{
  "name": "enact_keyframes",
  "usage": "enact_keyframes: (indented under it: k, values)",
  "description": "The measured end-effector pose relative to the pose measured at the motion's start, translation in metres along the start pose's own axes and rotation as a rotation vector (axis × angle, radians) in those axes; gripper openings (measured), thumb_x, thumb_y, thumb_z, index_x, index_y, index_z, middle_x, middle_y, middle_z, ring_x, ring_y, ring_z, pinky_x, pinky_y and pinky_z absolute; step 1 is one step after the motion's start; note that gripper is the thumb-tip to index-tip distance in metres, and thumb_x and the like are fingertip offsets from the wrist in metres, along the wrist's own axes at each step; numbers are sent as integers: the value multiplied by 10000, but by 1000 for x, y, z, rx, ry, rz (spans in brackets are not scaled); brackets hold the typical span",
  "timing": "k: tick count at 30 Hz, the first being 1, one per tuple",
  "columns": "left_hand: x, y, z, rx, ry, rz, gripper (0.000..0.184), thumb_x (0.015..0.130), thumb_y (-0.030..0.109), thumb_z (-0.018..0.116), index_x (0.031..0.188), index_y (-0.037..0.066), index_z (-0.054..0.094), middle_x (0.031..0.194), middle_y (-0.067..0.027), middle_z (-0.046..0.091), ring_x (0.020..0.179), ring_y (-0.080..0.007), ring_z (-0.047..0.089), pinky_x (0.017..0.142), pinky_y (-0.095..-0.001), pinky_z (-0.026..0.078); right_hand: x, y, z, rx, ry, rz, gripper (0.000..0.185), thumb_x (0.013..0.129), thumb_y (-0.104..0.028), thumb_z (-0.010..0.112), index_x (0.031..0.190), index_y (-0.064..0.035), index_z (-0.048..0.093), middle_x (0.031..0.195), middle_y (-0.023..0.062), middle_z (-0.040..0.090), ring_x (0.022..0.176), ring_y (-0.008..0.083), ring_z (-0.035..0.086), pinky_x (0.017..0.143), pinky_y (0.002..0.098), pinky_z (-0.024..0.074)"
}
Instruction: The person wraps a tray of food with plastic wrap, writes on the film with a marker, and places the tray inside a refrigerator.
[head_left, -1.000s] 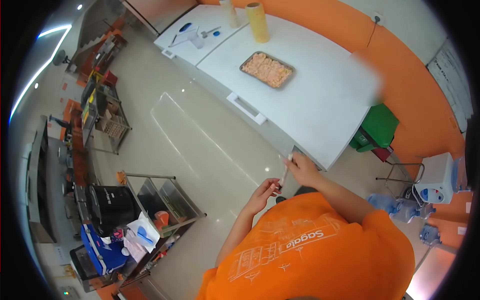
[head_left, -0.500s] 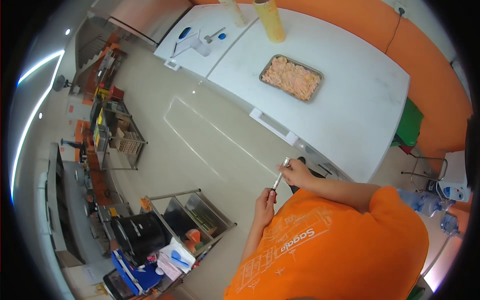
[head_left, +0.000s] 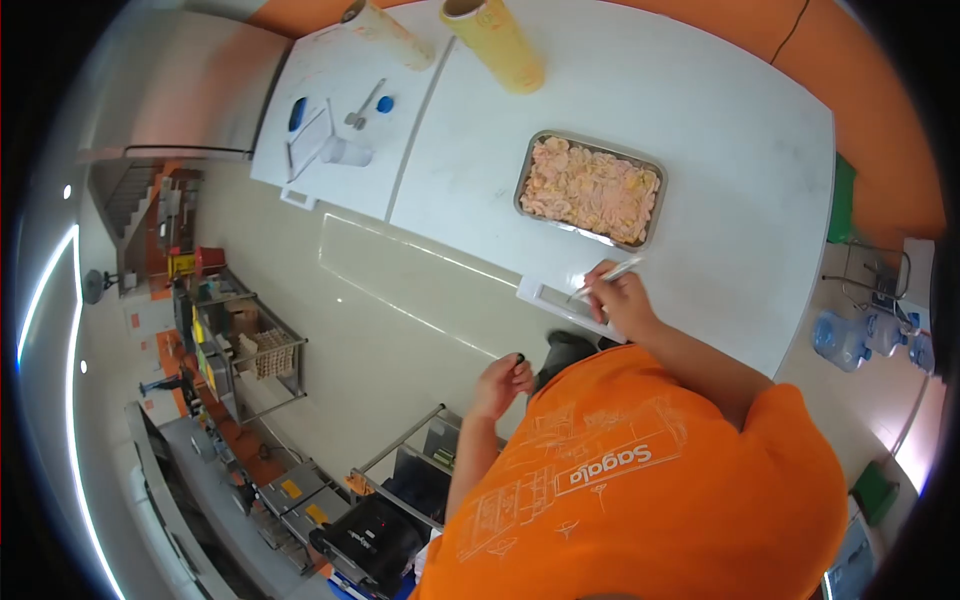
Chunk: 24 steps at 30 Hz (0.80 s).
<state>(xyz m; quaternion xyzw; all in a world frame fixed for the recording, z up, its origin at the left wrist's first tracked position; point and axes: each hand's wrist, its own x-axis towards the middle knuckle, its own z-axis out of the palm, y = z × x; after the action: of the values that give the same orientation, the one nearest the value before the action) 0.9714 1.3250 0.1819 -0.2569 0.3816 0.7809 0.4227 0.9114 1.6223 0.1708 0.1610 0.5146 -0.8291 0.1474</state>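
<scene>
My right hand (head_left: 618, 300) is closed on a slim, pale, pen-like stick (head_left: 622, 268) near the front edge of the white table (head_left: 740, 240). Just beyond it lies a metal tray (head_left: 522, 200) filled with pale pink pieces that look like raw meat. My left hand (head_left: 500, 385) is over the floor, lower and to the left, its fingers closed on a small black piece (head_left: 519, 359) like a cap. The two hands are apart.
Two rolls, one yellow (head_left: 500, 50) and one paler (head_left: 390, 35), are at the table's far side. A plastic cup (head_left: 347, 152), a blue cap (head_left: 385, 104) and a grey tool (head_left: 362, 108) lie left. A rack (head_left: 270, 355) stands beyond the floor.
My hands have moved apart, and the black piece is now separate from the pale stick. My right hand has moved toward the tray. The view has shifted closer to the table.
</scene>
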Motion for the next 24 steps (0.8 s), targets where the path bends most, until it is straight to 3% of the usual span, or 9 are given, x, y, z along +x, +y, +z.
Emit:
enact_keyframes:
  k: [7, 10, 12, 13, 15, 17, 20, 21, 24]
  values:
    - [115, 155, -100, 419, 162, 90, 324, 1048, 288, 425, 786, 98, 419, 698, -39, 397, 677, -192, 414, 678, -351, 366, 93, 21, -83, 36, 648, -287, 91, 998, -86, 592, 997, -15, 649, 859, 67, 652, 612, 131, 591, 547, 284, 466]
    - [197, 209, -92, 602, 99, 296, 358, 1064, 293, 410, 770, 88, 409, 752, -74, 513, 720, -183, 482, 721, -323, 415, 112, 5, -82, 5, 706, -296, 111, 991, -61, 604, 1050, 1, 674, 928, 76, 657, 697, 144, 636, 620, 285, 508]
    - [280, 263, -75, 724, 31, 327, 404, 1091, 350, 414, 802, 73, 462, 801, -72, 560, 727, -158, 523, 653, -324, 469, 155, 15, -68, -48, 745, -354, 130, 977, -35, 623, 1081, 16, 681, 997, 94, 657, 772, 167, 670, 692, 297, 545]
    - [305, 283, -48, 807, -21, 359, 348, 1075, 317, 510, 839, 61, 522, 842, -53, 590, 732, -134, 556, 611, -301, 492, 170, 22, -59, -83, 761, -435, 141, 966, -21, 635, 1092, 25, 680, 1038, 107, 654, 814, 182, 685, 733, 307, 563]
    - [360, 291, -22, 987, -137, 497, 227, 1018, 225, 642, 906, 38, 582, 870, -36, 610, 742, -118, 576, 613, -271, 506, 181, 22, -44, -131, 821, -487, 187, 924, 54, 669, 1112, 50, 667, 1155, 147, 634, 915, 230, 720, 834, 338, 603]
    - [423, 299, 22, 1125, -253, 728, 197, 932, 157, 762, 1013, 30, 634, 873, -33, 620, 791, -102, 596, 629, -254, 520, 206, 10, -46, -121, 923, -498, 187, 922, 70, 669, 1107, 46, 667, 1156, 146, 636, 927, 227, 721, 826, 329, 604]
    - [458, 301, 58, 1034, -424, 780, 180, 922, 130, 766, 1013, 34, 643, 882, -41, 629, 780, -92, 612, 617, -255, 513, 209, 9, -53, -140, 1093, -520, 195, 918, 88, 672, 1106, 37, 661, 1128, 135, 645, 935, 219, 721, 819, 315, 604]
    - [465, 296, 67, 979, -462, 665, 107, 974, 62, 693, 1040, -1, 637, 914, -34, 642, 741, -78, 591, 611, -237, 499, 204, 10, -59, -161, 1165, -527, 200, 916, 93, 674, 1107, 34, 657, 1113, 130, 649, 936, 215, 720, 817, 310, 603]
    - [507, 277, 67, 1146, -497, 640, 81, 978, 58, 687, 981, -15, 651, 780, -25, 646, 619, -52, 554, 537, -218, 456, 198, 26, -103, -318, 1236, -487, 207, 916, 89, 675, 1111, 28, 641, 1103, 120, 650, 914, 201, 722, 809, 311, 603]
